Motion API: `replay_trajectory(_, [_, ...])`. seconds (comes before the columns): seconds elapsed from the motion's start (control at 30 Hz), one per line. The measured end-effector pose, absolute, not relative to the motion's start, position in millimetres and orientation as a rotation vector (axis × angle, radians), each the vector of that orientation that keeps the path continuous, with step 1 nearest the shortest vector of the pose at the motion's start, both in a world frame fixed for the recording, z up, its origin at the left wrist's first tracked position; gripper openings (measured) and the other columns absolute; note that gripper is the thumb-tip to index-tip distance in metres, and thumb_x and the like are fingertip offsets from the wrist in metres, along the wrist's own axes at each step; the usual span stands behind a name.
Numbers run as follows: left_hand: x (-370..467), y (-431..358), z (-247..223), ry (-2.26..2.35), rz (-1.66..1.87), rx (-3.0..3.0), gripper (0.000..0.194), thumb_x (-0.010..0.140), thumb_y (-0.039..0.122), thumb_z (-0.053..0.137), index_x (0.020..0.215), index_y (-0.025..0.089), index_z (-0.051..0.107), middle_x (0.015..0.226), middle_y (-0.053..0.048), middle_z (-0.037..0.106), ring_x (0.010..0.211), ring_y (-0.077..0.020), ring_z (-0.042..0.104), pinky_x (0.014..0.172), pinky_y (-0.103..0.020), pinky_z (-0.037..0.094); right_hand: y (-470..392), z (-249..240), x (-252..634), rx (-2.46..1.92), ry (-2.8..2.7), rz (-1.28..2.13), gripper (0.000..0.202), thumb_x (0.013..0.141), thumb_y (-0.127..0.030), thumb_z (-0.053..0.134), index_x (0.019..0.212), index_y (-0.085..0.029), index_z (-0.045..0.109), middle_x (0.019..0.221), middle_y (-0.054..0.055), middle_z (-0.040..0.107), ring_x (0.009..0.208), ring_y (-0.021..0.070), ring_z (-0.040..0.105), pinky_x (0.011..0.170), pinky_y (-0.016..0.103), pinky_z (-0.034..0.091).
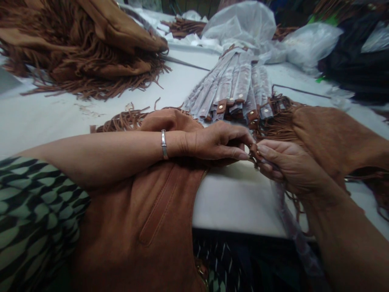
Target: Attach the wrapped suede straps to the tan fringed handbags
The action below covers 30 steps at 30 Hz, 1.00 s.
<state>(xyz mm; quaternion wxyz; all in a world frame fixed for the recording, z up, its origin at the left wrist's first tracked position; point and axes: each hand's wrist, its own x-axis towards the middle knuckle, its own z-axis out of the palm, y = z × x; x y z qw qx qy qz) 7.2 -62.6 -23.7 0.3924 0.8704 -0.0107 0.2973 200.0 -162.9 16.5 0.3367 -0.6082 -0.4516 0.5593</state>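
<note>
My right hand [285, 162] is closed on a brown leather strap [254, 151] near its end, with the thumb on top. The strap's plastic-wrapped length [291, 223] hangs below that hand past the table edge. From the left, my left hand [223, 141] reaches across and pinches the strap's tip, close to a small metal fitting that is too small to make out. Beneath my left arm lies a brown leather piece [161, 215] with a stitched strip on it, and it drapes over the table edge toward me.
Plastic-wrapped straps [225, 85] with snap ends lie fanned beyond my hands. Fringed brown leather pieces [100, 44] are heaped at back left, and another fringed piece [334, 138] lies right. Clear plastic bags [243, 22] sit at the back of the white table [237, 202].
</note>
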Motion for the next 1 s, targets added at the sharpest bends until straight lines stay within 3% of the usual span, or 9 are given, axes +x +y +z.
replay_trajectory(0.4, [6.6,-64.2,-26.0,-0.023,0.738,2.299,0.038,0.090,0.044,0.053,0.104,0.009,0.057,0.088,-0.008,0.067,0.076,-0.0115,0.061,0.067,-0.020,0.043,-155.8,8.3,203.3,-1.530,-1.062,1.473,0.032,0.073,-0.042,0.074,0.070,-0.015,0.058,0.049,-0.006,0.045,0.033,-0.0006,0.028,0.031,0.010,0.016])
replay_trajectory(0.63, [5.2,-64.5,-29.9,-0.049,0.796,2.383,0.034,0.091,0.039,0.053,0.107,0.009,0.056,0.088,-0.007,0.067,0.077,-0.0114,0.063,0.068,-0.019,0.044,-148.7,-2.0,212.2,-1.441,-1.087,1.596,0.039,0.065,-0.046,0.080,0.070,-0.014,0.058,0.047,-0.006,0.045,0.029,0.0003,0.026,0.026,0.011,0.018])
replay_trajectory(1.0, [6.5,-64.8,-24.4,-0.054,0.815,2.394,0.030,0.090,0.034,0.057,0.107,0.009,0.054,0.088,-0.006,0.067,0.074,-0.0104,0.062,0.063,-0.018,0.042,-156.1,-10.0,207.2,-1.311,-1.002,1.674,0.028,0.079,-0.038,0.070,0.077,-0.013,0.058,0.048,-0.007,0.041,0.032,0.0002,0.022,0.028,0.011,0.019])
